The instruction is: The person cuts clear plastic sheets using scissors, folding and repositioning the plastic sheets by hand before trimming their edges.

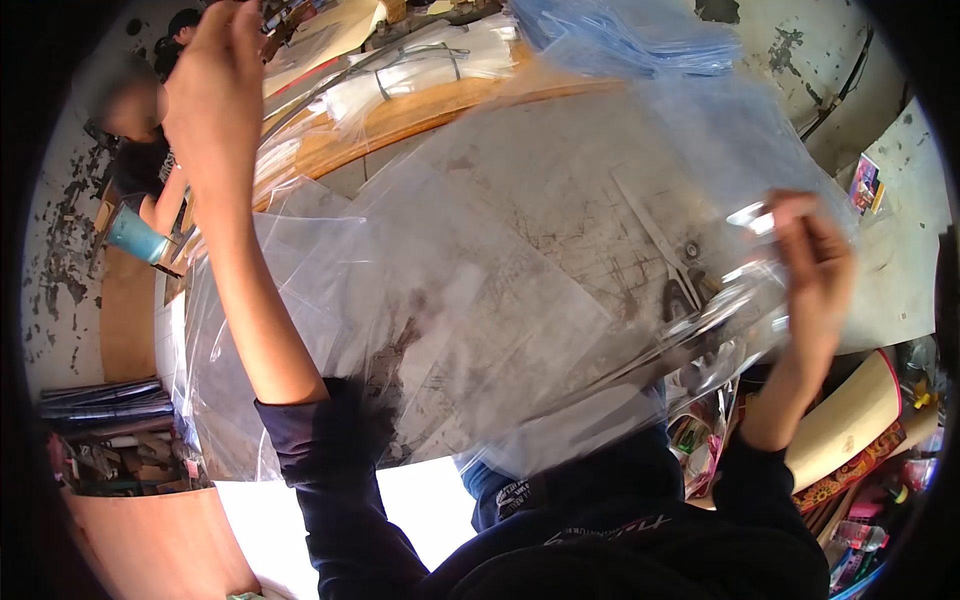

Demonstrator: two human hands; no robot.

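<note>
A large sheet of clear plastic [480,300] spreads over the worn grey tabletop, its near edge bunched and shiny on the right. My right hand [815,255] pinches that sheet at its right edge, blurred by motion. My left hand [215,85] is raised high at the upper left with fingers bent together; whatever is between its fingertips is too unclear to make out. Under the plastic, right of the middle, lie scissors [680,285] with long blades pointing away from me.
Stacked bluish plastic sheets [640,40] lie at the far edge, beside tied clear bundles [420,70]. At the left are another person [145,170] and a teal container [138,236]. Rolled material [850,420] and clutter stand at lower right.
</note>
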